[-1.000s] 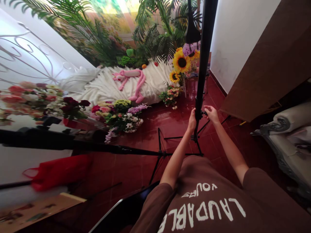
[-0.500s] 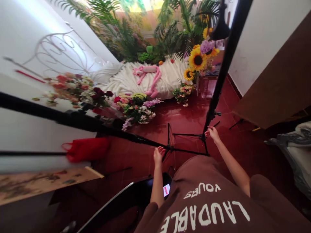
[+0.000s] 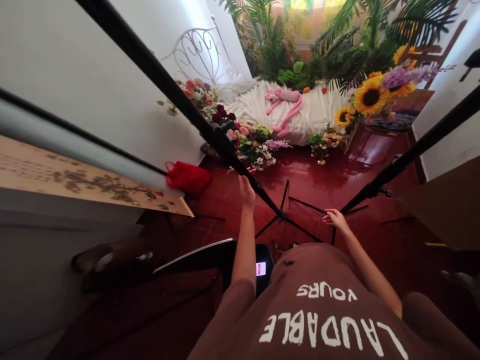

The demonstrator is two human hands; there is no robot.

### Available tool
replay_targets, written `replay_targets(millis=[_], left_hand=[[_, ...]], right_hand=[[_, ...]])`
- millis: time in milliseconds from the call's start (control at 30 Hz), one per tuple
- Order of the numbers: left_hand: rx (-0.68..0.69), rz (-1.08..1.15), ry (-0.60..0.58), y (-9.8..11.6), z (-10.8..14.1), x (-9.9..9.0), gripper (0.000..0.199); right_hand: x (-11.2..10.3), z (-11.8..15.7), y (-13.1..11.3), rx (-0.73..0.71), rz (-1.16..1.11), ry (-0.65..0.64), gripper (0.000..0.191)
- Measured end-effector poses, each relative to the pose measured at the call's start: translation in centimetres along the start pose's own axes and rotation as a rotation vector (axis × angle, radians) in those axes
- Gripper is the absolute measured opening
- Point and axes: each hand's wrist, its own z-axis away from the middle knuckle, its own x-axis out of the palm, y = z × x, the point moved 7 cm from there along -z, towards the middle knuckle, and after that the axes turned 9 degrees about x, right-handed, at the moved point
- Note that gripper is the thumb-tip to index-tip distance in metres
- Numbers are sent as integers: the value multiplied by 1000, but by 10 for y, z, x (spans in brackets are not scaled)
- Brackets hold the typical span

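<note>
My left hand point(image 3: 247, 188) is open, its fingers stretched out beside the left black stand pole point(image 3: 221, 142). Whether the fingertips touch the pole cannot be told. My right hand point(image 3: 336, 221) has its fingers apart and slightly bent, near the lower part of the right black stand pole point(image 3: 378, 179); I see nothing in it. Both poles slant outward in this view, and the left one stands on spread tripod legs point(image 3: 282, 216) on the red tiled floor.
Ahead, a pink plush toy point(image 3: 291, 96) lies on white draped cloth point(image 3: 320, 117), with flowers point(image 3: 258, 145), sunflowers point(image 3: 370, 96) and palm leaves around it. A red bag point(image 3: 189, 176) and a painted panel point(image 3: 112, 182) are at left. A lit screen point(image 3: 261, 269) shows beside my left arm.
The view has turned left, so the scene sits further right. My left hand has risen alongside the left pole. My right hand appears slightly lower and further from the right pole.
</note>
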Motion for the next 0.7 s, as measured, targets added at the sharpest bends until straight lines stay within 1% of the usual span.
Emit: replay_targets(millis=[100, 167, 233, 333, 433, 500, 567, 600, 667, 700], left_hand=[[32, 13, 35, -5, -1, 4, 56], [17, 33, 55, -10, -1, 4, 55], [-14, 62, 66, -13, -2, 3, 54], [-62, 107, 71, -14, -2, 1, 52], [-78, 118, 66, -14, -2, 0, 54], [-69, 119, 61, -15, -1, 0, 54], [-55, 127, 72, -16, -1, -1, 54], [-53, 131, 79, -17, -1, -2, 54], [-60, 145, 85, -18, -2, -2, 54], [-63, 153, 85, -18, -2, -2, 54]], right_hand=[[28, 0, -13, 18, 66, -58, 9], [58, 1, -25, 30, 107, -145, 6], [98, 5, -42, 23, 132, -277, 9], [166, 18, -69, 24, 110, -505, 20], [230, 36, -85, 143, 67, -716, 36], [262, 48, -90, 242, 13, -839, 43], [284, 58, -95, 327, -96, -950, 47], [291, 61, -97, 355, -164, -989, 49], [298, 64, -100, 372, -277, -1019, 50], [300, 63, -101, 350, -308, -1014, 49]])
